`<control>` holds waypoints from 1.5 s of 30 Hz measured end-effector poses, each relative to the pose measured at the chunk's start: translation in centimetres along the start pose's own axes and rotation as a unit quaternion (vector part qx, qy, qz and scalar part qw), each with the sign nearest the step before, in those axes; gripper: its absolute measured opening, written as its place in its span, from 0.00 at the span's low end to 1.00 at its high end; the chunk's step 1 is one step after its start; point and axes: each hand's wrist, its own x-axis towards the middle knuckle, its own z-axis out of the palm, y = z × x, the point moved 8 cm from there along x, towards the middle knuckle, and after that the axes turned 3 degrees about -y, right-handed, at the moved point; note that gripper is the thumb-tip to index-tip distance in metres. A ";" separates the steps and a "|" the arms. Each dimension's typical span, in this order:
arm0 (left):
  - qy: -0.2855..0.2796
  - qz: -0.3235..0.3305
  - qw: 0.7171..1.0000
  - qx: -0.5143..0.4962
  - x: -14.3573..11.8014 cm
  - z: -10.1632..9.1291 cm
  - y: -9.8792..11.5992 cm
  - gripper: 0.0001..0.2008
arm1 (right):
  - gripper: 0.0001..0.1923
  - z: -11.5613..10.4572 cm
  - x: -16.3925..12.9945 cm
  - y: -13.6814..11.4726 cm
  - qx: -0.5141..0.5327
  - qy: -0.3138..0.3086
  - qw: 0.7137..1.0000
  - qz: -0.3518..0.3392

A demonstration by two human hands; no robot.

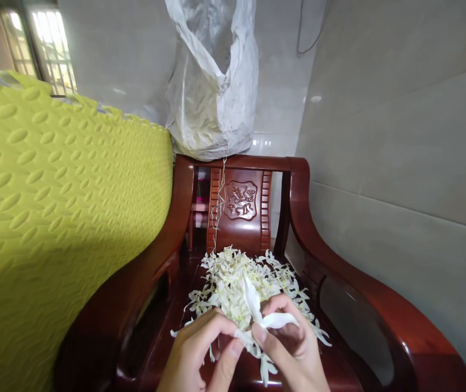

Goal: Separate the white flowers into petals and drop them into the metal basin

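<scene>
Head view: both hands' fingers (233, 340) pinch a flower (257, 313) over chair's petal pile (236, 275).

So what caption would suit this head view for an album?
Two hands, left hand and right hand, pinch a white flower above a flower pile on a wooden chair.

Both hands, left hand (200, 348) & right hand (294, 348), pinching white flower (257, 313) over petal pile (241, 277) on wooden chair (298, 207).

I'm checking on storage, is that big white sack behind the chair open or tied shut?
Open. The white sack stands upright behind the wooden chair, its mouth gaping with the rim folded apart; how full it is cannot be told.
</scene>
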 end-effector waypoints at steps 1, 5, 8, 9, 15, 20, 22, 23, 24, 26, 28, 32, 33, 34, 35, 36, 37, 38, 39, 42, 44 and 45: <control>0.008 -0.001 1.000 -0.002 0.1 -0.2 -0.1 0.09 | 0.15 -0.2 0.0 0.0 0.006 0.012 1.000 0.003; 0.018 0.004 1.000 0.006 0.6 -0.4 -0.6 0.09 | 0.16 -0.7 -0.3 -0.7 0.024 0.048 0.999 -0.009; -0.027 -0.020 0.999 0.015 0.9 0.5 -1.3 0.07 | 0.15 -0.8 -0.1 -0.5 -0.026 0.038 0.999 0.001; -0.034 -0.037 0.999 0.007 1.0 0.6 -1.7 0.08 | 0.14 -0.7 0.1 -0.3 -0.054 0.021 0.998 0.009; -0.014 -0.100 0.988 -0.120 0.5 0.0 -3.0 0.10 | 0.09 0.2 0.9 0.9 -0.125 -0.079 0.989 0.029; -0.015 -0.134 0.974 -0.183 0.5 0.2 -4.2 0.12 | 0.10 1.1 0.1 -0.1 -0.099 -0.112 0.988 0.027; -0.028 -0.115 0.971 -0.207 0.8 0.7 -3.8 0.12 | 0.11 1.4 -0.1 -0.7 -0.098 -0.127 0.987 0.015; -0.036 -0.103 0.970 -0.218 1.0 1.0 -3.5 0.12 | 0.12 1.5 -0.1 -0.7 -0.099 -0.135 0.986 0.015; -0.037 -0.097 0.969 -0.226 1.2 1.3 -3.3 0.12 | 0.13 1.6 -0.2 -0.6 -0.095 -0.141 0.985 0.021; -0.021 -0.103 0.967 -0.230 1.4 1.5 -3.2 0.13 | 0.17 1.7 -0.2 0.0 -0.069 -0.138 0.987 0.036; -0.008 -0.099 0.967 -0.232 1.5 1.6 -3.0 0.12 | 0.17 1.6 -0.2 0.6 -0.031 -0.120 0.992 0.034; 0.007 -0.056 0.974 -0.221 1.7 1.2 -2.5 0.09 | 0.15 0.7 0.1 1.4 -0.028 -0.063 0.997 0.023; 0.025 -0.053 0.978 -0.202 1.7 0.8 -2.6 0.10 | 0.14 0.4 0.2 1.5 -0.046 -0.055 0.997 0.025; 0.044 -0.052 0.982 -0.177 1.7 0.4 -2.8 0.10 | 0.13 0.2 0.4 1.5 -0.066 -0.053 0.996 0.025; 0.058 -0.051 0.985 -0.153 1.7 0.0 -3.0 0.10 | 0.12 0.2 0.5 1.3 -0.084 -0.059 0.994 0.023; 0.066 -0.052 0.987 -0.136 1.7 -0.3 -3.2 0.10 | 0.11 0.2 0.6 1.1 -0.100 -0.068 0.993 0.018; 0.068 -0.054 0.988 -0.125 1.7 -0.5 -3.4 0.10 | 0.11 0.4 0.6 0.9 -0.113 -0.079 0.990 0.013; 0.065 -0.056 0.989 -0.119 1.7 -0.5 -3.6 0.10 | 0.11 0.5 0.6 0.6 -0.124 -0.090 0.988 0.008; 0.060 -0.058 0.990 -0.117 1.8 -0.5 -3.7 0.10 | 0.11 0.8 0.5 0.4 -0.133 -0.099 0.986 0.005; 0.044 -0.065 0.989 -0.123 1.9 -0.2 -3.7 0.11 | 0.10 1.5 -0.1 -0.3 -0.164 -0.118 0.979 -0.002; 0.027 -0.069 0.988 -0.136 1.8 0.2 -3.4 0.11 | 0.08 1.9 -0.5 -0.6 -0.167 -0.137 0.976 -0.007; 0.015 -0.071 0.987 -0.144 1.7 0.4 -3.2 0.11 | 0.07 2.2 -0.7 -0.8 -0.152 -0.156 0.976 -0.006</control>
